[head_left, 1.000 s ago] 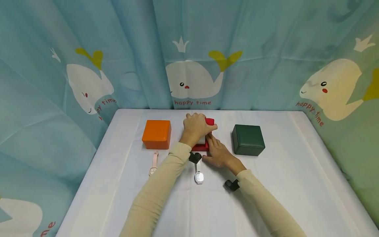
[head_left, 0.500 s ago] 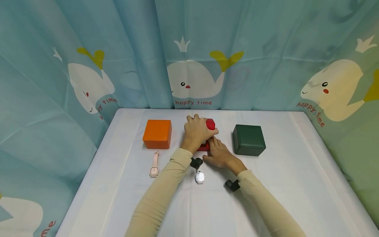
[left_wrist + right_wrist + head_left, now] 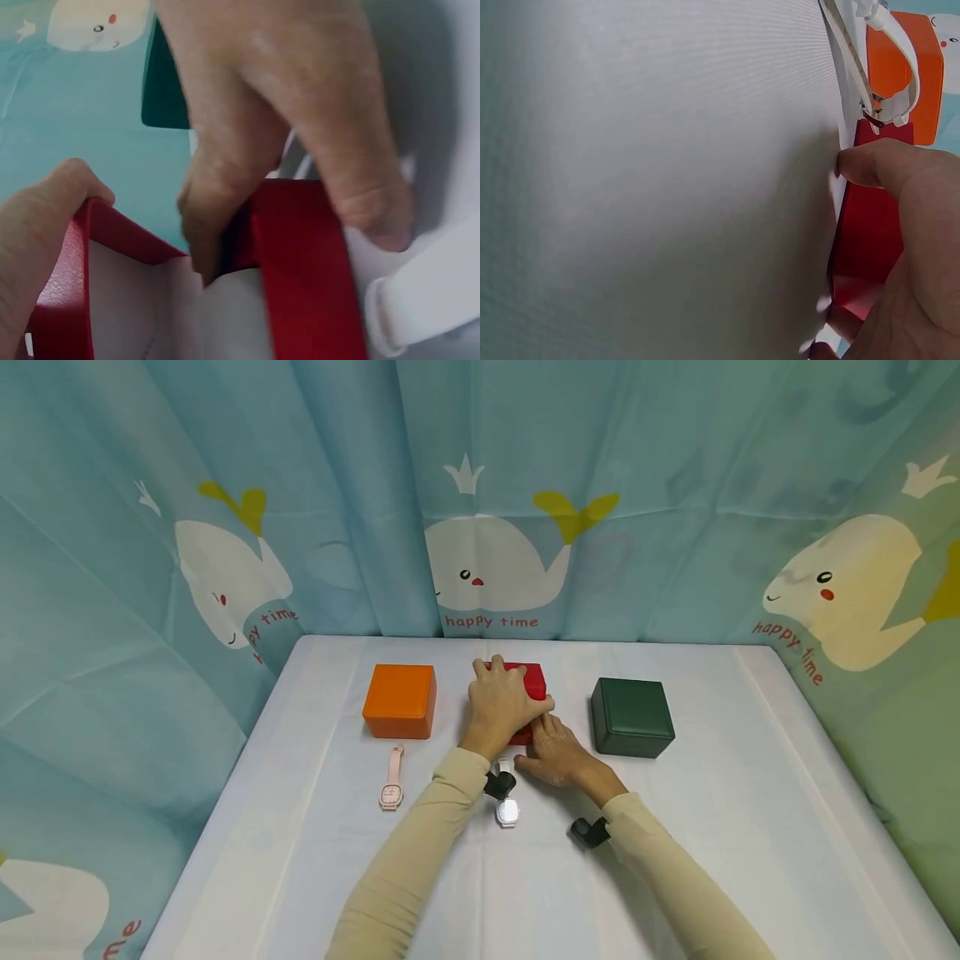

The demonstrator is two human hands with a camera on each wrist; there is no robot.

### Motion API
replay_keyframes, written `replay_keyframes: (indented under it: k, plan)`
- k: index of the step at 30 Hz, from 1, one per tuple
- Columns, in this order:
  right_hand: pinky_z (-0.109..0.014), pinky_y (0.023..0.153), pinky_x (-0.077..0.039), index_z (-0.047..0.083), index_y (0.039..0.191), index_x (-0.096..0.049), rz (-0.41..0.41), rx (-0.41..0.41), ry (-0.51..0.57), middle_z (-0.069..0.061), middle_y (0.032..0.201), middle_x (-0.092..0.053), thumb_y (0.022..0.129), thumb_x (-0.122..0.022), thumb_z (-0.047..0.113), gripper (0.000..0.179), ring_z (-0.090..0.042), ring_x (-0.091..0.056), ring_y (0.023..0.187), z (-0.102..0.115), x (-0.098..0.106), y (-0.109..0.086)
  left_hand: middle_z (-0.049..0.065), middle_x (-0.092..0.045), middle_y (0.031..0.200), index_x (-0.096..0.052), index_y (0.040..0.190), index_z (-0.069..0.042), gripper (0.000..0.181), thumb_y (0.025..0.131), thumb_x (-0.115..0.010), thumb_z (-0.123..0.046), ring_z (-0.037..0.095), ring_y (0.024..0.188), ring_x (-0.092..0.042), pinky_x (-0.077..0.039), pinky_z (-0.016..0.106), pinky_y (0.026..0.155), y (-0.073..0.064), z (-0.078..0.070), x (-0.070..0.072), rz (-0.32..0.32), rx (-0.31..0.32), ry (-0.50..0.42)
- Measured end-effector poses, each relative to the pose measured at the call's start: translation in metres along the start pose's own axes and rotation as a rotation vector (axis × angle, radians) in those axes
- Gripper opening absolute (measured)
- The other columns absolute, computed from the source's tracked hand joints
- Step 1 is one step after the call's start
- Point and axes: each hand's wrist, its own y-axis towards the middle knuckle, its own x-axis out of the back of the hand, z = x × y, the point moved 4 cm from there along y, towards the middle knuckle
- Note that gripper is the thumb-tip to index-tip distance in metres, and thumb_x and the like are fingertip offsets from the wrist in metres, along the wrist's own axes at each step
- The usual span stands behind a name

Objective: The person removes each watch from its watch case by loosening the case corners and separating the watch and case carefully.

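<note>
A red watch box stands at the back middle of the table, its hinged lid (image 3: 535,682) tilted partly down over the base (image 3: 309,262). My left hand (image 3: 497,710) reaches over the top and grips this lid, thumb at its edge. At the front right corner, my right hand (image 3: 558,753) holds the base, with the thumb along the front wall and fingers at the side. A pale cushion (image 3: 234,311) shows inside in the left wrist view. Just in front lies a silver watch with a white strap (image 3: 507,812), partly hidden by the left wrist camera.
On the left an orange box (image 3: 399,702) stands closed, a pink watch (image 3: 391,795) lying in front of it. A closed dark green box (image 3: 633,718) stands to the right. Behind the table (image 3: 720,860) hangs a blue curtain (image 3: 675,527) with whales.
The red lid has swung from nearly upright down towards the base, my left hand moving slightly nearer with it. My right hand stays at the base.
</note>
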Motion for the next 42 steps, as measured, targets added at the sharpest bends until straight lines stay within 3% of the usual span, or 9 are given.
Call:
replay_keyframes:
  k: [4, 11, 18, 24, 34, 42]
  plan:
    - [-0.058, 0.117, -0.018, -0.006, 0.158, -0.011, -0.010, -0.003, 0.028, -0.027, 0.162, -0.015, 0.097, -0.063, 0.038, 0.092, -0.043, -0.018, 0.147, -0.001, 0.003, -0.002, 0.017, -0.052, 0.135, -0.063, 0.141, -0.025, 0.075, 0.084, -0.060, -0.073, 0.039, 0.118, -0.043, -0.059, 0.035, 0.067, -0.007, -0.001, -0.005, -0.045, -0.034, 0.051]
    - [-0.060, 0.113, -0.023, 0.002, 0.153, -0.038, -0.118, 0.080, 0.183, -0.022, 0.153, -0.034, 0.094, -0.067, 0.027, 0.070, -0.040, -0.031, 0.139, -0.006, 0.003, -0.004, 0.022, -0.051, 0.132, -0.063, 0.142, -0.027, 0.075, 0.082, -0.063, -0.073, 0.039, 0.112, -0.044, -0.058, 0.031, 0.059, -0.019, -0.001, -0.014, -0.127, -0.053, 0.063]
    - [-0.059, 0.112, -0.028, 0.003, 0.152, -0.040, -0.167, 0.102, 0.231, -0.019, 0.150, -0.038, 0.093, -0.069, 0.023, 0.069, -0.037, -0.037, 0.134, -0.009, 0.002, -0.007, 0.020, -0.051, 0.135, -0.064, 0.141, -0.027, 0.072, 0.083, -0.063, -0.070, 0.040, 0.116, -0.043, -0.059, 0.034, 0.063, -0.021, -0.003, -0.018, -0.122, -0.022, 0.036]
    - [-0.057, 0.113, -0.028, -0.003, 0.152, -0.036, -0.180, 0.133, 0.210, -0.020, 0.152, -0.039, 0.093, -0.069, 0.021, 0.071, -0.040, -0.038, 0.137, -0.009, 0.002, -0.014, 0.018, -0.048, 0.138, -0.062, 0.143, -0.029, 0.077, 0.079, -0.067, -0.073, 0.039, 0.120, -0.041, -0.060, 0.037, 0.068, -0.020, -0.003, -0.019, -0.104, 0.021, 0.022]
    - [-0.057, 0.116, -0.023, -0.005, 0.158, -0.021, -0.076, 0.126, 0.163, -0.023, 0.166, -0.013, 0.095, -0.070, 0.029, 0.087, -0.040, -0.020, 0.150, 0.001, 0.003, -0.037, 0.018, -0.047, 0.139, -0.061, 0.144, -0.031, 0.076, 0.080, -0.067, -0.071, 0.039, 0.122, -0.040, -0.060, 0.036, 0.069, -0.021, 0.000, -0.018, -0.094, 0.030, 0.036]
    - [-0.055, 0.114, -0.029, -0.006, 0.154, -0.030, -0.107, 0.185, 0.106, -0.023, 0.161, -0.026, 0.095, -0.071, 0.025, 0.079, -0.041, -0.029, 0.146, 0.009, 0.003, -0.057, 0.019, -0.050, 0.135, -0.066, 0.138, -0.027, 0.074, 0.077, -0.072, -0.069, 0.039, 0.120, -0.042, -0.060, 0.036, 0.066, -0.027, -0.001, -0.023, -0.144, 0.015, 0.005]
